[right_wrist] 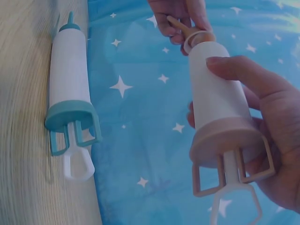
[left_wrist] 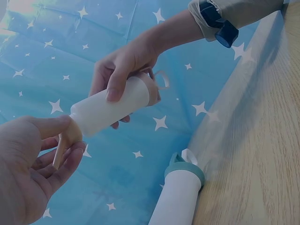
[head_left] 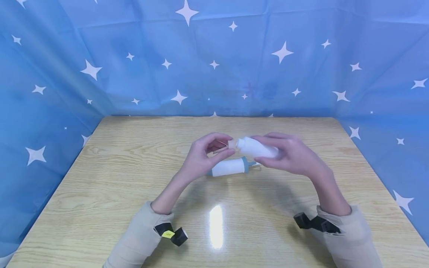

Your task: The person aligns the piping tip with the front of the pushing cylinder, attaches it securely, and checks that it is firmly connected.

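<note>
My right hand (head_left: 296,154) grips a white-barrelled plunger syringe (head_left: 256,147), with fingers round the barrel. At its rear end sit a pinkish-beige collar (right_wrist: 229,143) with two finger loops and a white plunger ring. My left hand (head_left: 202,153) pinches a beige nozzle cap (left_wrist: 70,133) with a tapered spout, holding it right at the barrel's front mouth. The two are lined up end to end, tilted above the table. Below them lies a second syringe (head_left: 229,167), white with teal ends, on its side.
The wooden table (head_left: 117,167) fills the lower head view. A blue curtain (head_left: 214,44) with white stars hangs behind it and along both sides. Black wrist cameras are strapped over both light sleeves (head_left: 137,230).
</note>
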`<state>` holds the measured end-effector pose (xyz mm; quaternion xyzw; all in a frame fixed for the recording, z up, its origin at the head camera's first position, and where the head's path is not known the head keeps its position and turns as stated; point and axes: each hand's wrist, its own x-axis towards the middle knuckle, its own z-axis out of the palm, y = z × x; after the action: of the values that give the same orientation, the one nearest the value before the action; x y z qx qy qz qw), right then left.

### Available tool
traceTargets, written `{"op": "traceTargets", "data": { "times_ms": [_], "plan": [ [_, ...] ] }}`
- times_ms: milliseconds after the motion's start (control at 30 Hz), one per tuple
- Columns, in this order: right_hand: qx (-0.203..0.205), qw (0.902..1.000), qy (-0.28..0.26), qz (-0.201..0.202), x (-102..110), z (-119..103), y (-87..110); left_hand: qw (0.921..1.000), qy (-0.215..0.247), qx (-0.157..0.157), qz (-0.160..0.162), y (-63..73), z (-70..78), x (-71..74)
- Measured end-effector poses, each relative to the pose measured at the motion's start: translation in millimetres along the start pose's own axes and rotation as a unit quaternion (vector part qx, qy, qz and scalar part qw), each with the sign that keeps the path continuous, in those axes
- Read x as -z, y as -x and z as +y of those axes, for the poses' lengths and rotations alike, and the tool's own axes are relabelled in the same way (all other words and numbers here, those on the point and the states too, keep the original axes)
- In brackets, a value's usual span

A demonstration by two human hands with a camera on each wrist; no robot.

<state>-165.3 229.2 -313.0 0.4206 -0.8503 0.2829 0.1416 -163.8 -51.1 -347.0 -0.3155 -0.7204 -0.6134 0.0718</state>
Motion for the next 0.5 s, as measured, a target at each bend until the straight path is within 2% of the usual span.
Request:
{"op": "traceTargets", "data": {
  "times_ms": [500],
  "plan": [
    [0.025, 0.9996, -0.013, -0.008, -4.3, -5.0, -1.5, 0.9998, 0.015, -0.007, -0.009, 0.3, 2.1, -0.4]
  ]
}}
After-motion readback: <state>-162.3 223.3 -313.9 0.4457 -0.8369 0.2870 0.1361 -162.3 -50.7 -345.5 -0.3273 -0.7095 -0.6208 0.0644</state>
